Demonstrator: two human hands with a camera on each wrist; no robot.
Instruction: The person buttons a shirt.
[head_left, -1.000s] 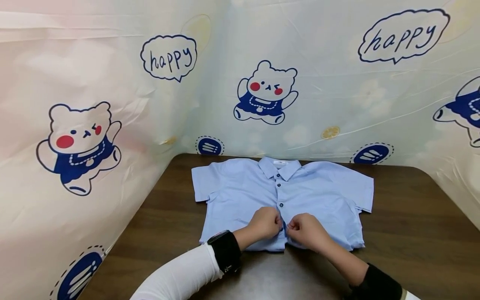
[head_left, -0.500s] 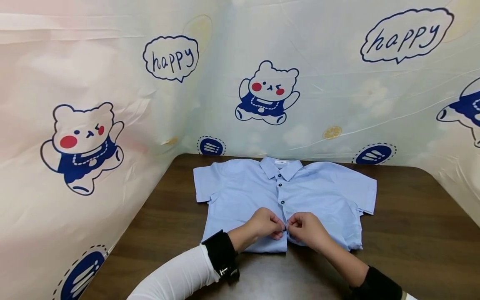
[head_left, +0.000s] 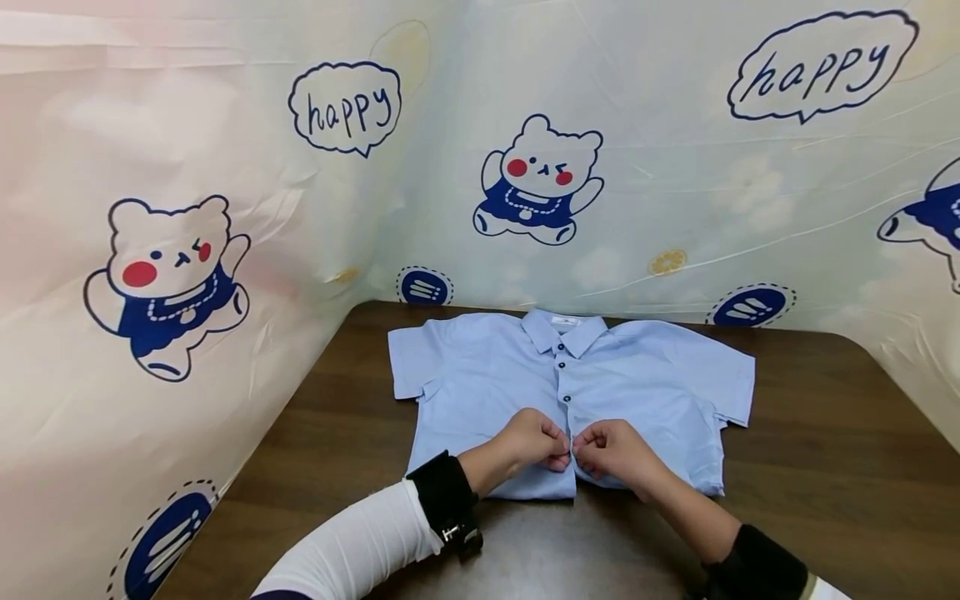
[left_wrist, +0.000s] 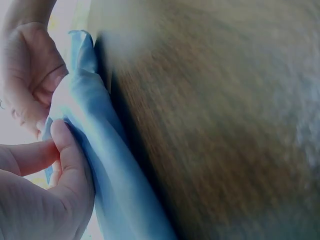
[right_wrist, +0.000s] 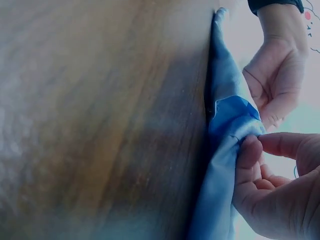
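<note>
A light-blue short-sleeved button-up shirt (head_left: 480,375) lies face up, its collar (head_left: 564,333) toward the far side. Dark buttons (head_left: 567,398) run down the front, the upper ones in plain sight. Low on the placket, my left hand (head_left: 534,440) pinches the fabric edge between thumb and fingers. Opposite it, fingertips close to the left ones, my right hand (head_left: 617,454) pinches the other front edge. Raised folds of blue cloth (right_wrist: 232,112) show between the hands in the right wrist view. Whatever sits right between the fingertips is hidden.
The shirt rests on a dark brown wooden table (head_left: 810,433) with rounded far corners. A pale printed curtain (head_left: 645,83) with bears and "happy" bubbles stands around the back and sides. Black bands (head_left: 444,500) wrap both wrists.
My left fingertips have shifted slightly right, toward the right hand, so the two hands' fingertips are closer together. The shirt stays in place, apart from a slight shift of the whole view.
</note>
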